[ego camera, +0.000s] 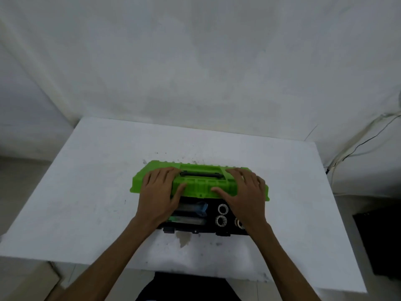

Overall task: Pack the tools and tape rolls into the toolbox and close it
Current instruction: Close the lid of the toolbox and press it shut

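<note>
The left hand [159, 192] lies flat on the green lid [199, 185] of the toolbox [195, 229], fingers straight and spread, thumb along the lid's near edge. The right hand [245, 193] rests the same way on the lid's right part, fingers splayed. Between them a black carry handle [200, 174] sits in the lid's recess. The toolbox stands mid-table on the white table [86, 203], its long axis running left to right, the lid tilted with a gap at the near side. In the black base, three tape rolls [223, 209] lie on the right; clear-handled tools [191, 220] lie lengthwise on the left.
</note>
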